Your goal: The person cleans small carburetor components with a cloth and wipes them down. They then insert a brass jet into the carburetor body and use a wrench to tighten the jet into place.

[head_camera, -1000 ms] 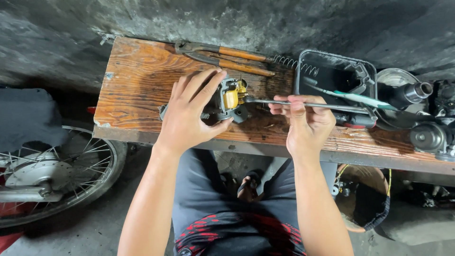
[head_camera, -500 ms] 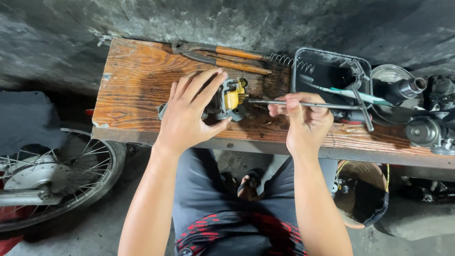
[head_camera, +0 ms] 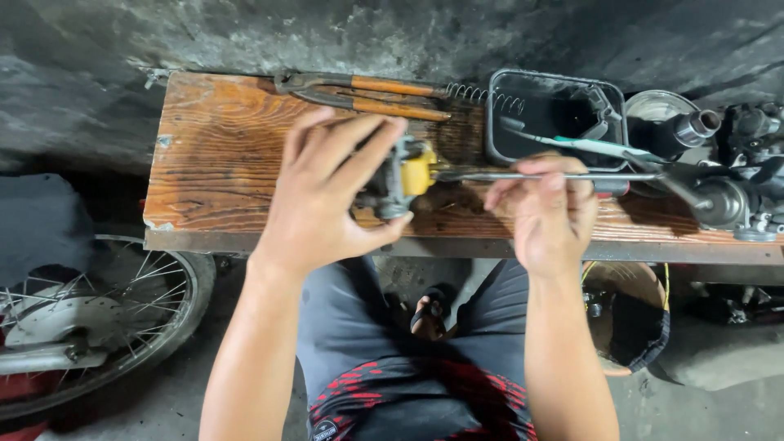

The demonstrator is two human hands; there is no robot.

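Rough concrete backs a worn wooden bench point(head_camera: 220, 163) where the person works. Their left hand point(head_camera: 327, 204) wraps around a small grey-and-yellow metal part point(head_camera: 406, 175), fingers spread over its top and thumb beneath, so the part sits at the fingertips near the bench's middle. Their right hand point(head_camera: 549, 208) pinches a long thin metal rod point(head_camera: 555, 175) between thumb and fingers, its tip meeting the yellow side of the part. Behind the rod stands a dark rectangular tub point(head_camera: 608, 122) with a teal-handled tool point(head_camera: 596, 147) leaning across its rim. Orange-handled pliers point(head_camera: 367, 91) lie along the far edge. A spoked wheel point(head_camera: 98, 318) rests on the floor.
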